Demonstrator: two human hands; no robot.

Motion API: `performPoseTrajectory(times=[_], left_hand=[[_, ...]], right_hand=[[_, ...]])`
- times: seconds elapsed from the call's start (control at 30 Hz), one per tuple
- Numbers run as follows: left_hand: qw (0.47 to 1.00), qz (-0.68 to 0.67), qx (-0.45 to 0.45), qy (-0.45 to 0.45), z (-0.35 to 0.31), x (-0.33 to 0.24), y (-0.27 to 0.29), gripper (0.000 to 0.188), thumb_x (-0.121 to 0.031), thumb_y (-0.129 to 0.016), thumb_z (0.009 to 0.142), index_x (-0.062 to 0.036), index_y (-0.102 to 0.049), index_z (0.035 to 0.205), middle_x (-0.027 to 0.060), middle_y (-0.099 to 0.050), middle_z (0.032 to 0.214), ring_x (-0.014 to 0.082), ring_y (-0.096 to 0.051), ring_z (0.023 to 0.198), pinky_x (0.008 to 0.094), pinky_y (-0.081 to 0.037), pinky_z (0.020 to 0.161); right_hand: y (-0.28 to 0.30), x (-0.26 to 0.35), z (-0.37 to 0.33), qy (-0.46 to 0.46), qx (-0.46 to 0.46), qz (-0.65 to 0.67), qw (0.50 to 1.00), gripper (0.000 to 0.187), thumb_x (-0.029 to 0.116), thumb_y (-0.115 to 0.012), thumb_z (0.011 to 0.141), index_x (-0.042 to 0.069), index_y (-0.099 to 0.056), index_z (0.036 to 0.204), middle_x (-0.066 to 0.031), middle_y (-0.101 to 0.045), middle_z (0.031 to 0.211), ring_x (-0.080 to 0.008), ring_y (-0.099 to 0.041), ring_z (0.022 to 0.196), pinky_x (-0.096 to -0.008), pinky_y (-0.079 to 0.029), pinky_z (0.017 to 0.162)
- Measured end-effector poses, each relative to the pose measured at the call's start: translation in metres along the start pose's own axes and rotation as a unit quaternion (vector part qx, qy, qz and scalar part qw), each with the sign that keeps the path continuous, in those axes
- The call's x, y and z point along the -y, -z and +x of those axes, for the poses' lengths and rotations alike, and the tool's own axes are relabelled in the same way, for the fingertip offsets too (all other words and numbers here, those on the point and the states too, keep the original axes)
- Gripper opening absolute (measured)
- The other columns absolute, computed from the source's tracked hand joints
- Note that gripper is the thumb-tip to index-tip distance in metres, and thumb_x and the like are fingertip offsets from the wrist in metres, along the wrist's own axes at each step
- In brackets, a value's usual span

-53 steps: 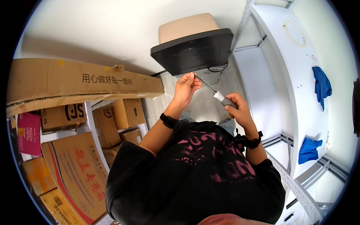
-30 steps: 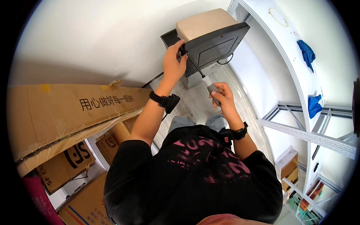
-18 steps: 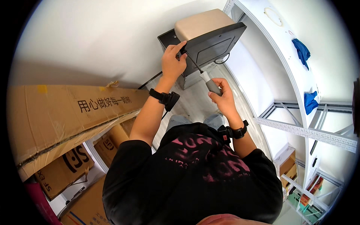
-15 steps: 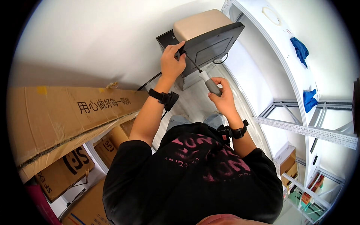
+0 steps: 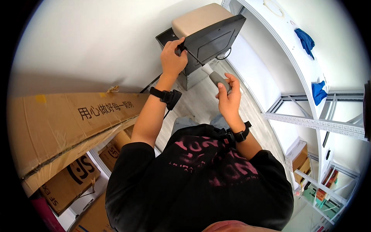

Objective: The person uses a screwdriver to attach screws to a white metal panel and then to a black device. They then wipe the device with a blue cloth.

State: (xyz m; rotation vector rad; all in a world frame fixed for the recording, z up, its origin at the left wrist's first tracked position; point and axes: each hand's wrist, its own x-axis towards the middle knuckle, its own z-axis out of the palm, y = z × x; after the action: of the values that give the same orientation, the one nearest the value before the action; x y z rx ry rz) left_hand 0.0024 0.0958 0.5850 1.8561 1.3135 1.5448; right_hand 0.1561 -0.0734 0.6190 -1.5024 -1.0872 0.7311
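Observation:
In my right hand [image 5: 229,96] is a screwdriver [image 5: 217,78] with a grey and white handle; thumb and fingers close around the handle's end. Its dark shaft slants up and left to the near-left corner of a dark panel [image 5: 216,38]. The panel is tilted up, and a padded beige cushion [image 5: 203,18] is on its far side. At that corner my left hand [image 5: 173,58] grips the panel's edge, thumb and fingers beside the shaft's tip. A small dark part lies between those fingers, too covered to name. Below stands a dark box-like base [image 5: 164,36], partly hidden by the panel.
A long cardboard box [image 5: 58,127] lies at my left, with more cartons [image 5: 73,181] below it. White metal shelving [image 5: 293,118] runs along the right, with blue cloths [image 5: 305,41] hanging on a white panel. A pale wood-look floor [image 5: 193,102] lies between.
The view has shifted a little, so the cushioned panel appears slightly higher and further left. My right hand's fingers have shifted and turned on the screwdriver handle. My left hand stays at the panel's corner.

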Motion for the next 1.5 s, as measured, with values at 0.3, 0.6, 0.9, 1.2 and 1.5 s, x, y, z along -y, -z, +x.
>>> performPoseTrajectory(times=[0.3, 0.6, 0.9, 1.2, 1.5], left_hand=[[0.999, 0.034, 0.03, -0.007, 0.007, 0.009, 0.005, 0.042, 0.005, -0.069, 0.066, -0.0105, -0.068, 0.105, 0.0045, -0.063, 0.09, 0.0146, -0.058, 0.069, 0.0252, -0.051, 0.06], [0.997, 0.055, 0.032, -0.034, 0.012, 0.01, 0.007, 0.041, 0.004, -0.069, 0.064, -0.0084, -0.068, 0.103, 0.0052, -0.062, 0.082, 0.0143, -0.056, 0.064, 0.0255, -0.049, 0.06], [0.998, 0.032, 0.051, -0.019, 0.012, 0.008, 0.004, 0.038, 0.0, -0.071, 0.062, -0.0097, -0.067, 0.099, 0.0059, -0.058, 0.077, 0.0221, -0.058, 0.067, 0.032, -0.048, 0.061], [0.999, 0.015, 0.041, -0.027, 0.013, 0.007, 0.0, 0.038, 0.0, -0.071, 0.064, -0.0094, -0.067, 0.101, 0.0066, -0.058, 0.078, 0.022, -0.057, 0.067, 0.0321, -0.048, 0.061], [0.998, 0.031, 0.05, -0.023, 0.012, 0.007, 0.002, 0.039, -0.001, -0.07, 0.064, -0.01, -0.067, 0.102, 0.0065, -0.058, 0.078, 0.0221, -0.058, 0.069, 0.0321, -0.048, 0.063]], right_hand=[[-0.008, 0.005, 0.005, 0.063, -0.059, 0.043, 0.995, 0.04, 0.007, -0.066, 0.083, 0.002, -0.045, 0.117, -0.014, -0.054, 0.097, -0.0175, -0.056, 0.08, -0.0322, -0.046, 0.065], [-0.008, -0.004, 0.001, 0.025, -0.003, -0.08, 0.996, 0.042, 0.021, -0.062, 0.089, 0.0, -0.043, 0.122, -0.0157, -0.053, 0.094, -0.0247, -0.055, 0.081, -0.0354, -0.046, 0.069], [-0.014, -0.006, 0.002, 0.167, -0.092, -0.037, 0.981, 0.046, 0.022, -0.059, 0.091, 0.001, -0.037, 0.125, -0.0106, -0.051, 0.087, -0.0169, -0.053, 0.079, -0.0299, -0.044, 0.068], [0.015, 0.0, 0.019, -0.069, 0.052, 0.016, 0.996, 0.057, 0.006, -0.064, 0.086, 0.007, -0.028, 0.131, -0.0112, -0.045, 0.106, -0.0138, -0.053, 0.076, -0.0239, -0.049, 0.056], [0.006, 0.018, 0.012, -0.152, 0.038, 0.063, 0.986, 0.045, 0.015, -0.068, 0.086, 0.004, -0.04, 0.119, -0.0052, -0.054, 0.081, -0.0104, -0.054, 0.065, -0.0241, -0.046, 0.052]])
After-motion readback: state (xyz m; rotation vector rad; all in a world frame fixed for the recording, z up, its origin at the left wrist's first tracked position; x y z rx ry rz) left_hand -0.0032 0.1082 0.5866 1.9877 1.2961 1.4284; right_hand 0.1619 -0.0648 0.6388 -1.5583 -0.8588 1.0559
